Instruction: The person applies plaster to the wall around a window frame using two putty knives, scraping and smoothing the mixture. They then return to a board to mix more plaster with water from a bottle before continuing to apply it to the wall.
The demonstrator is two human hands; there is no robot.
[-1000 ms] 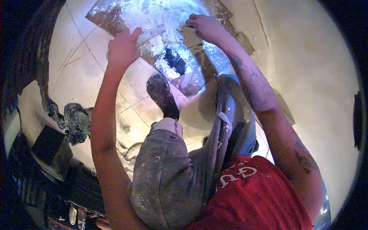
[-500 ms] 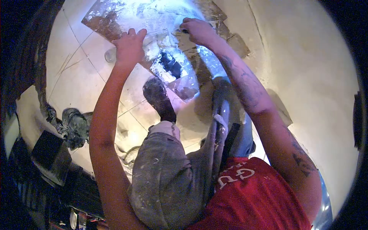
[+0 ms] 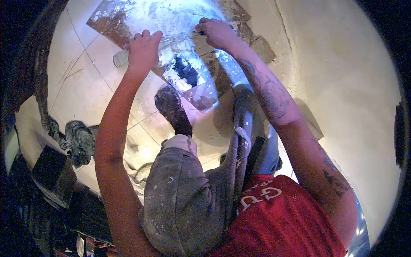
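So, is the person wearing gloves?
No, the left hand, gripping a pale handle, and the right hand at the grey patch are both bare.

clear plastic bottle [image 3: 121, 58], rough mortar [image 3: 171, 17], glossy floor tiles [image 3: 85, 94].

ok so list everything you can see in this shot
tiles: several, cream, floor at left
mortar patch: one, grey-white, floor at top
tool: one, clear-whitish, in the left hand, by the patch
rag: one, dark grey, floor at left
box: one, black, lower left
wall: one, cream, right
shoe: one, dark, centre
shorts: one, grey, bottom centre
shirt: one, red, bottom
left hand: one, gripping the tool
right hand: one, at the tool's far end, grip unclear
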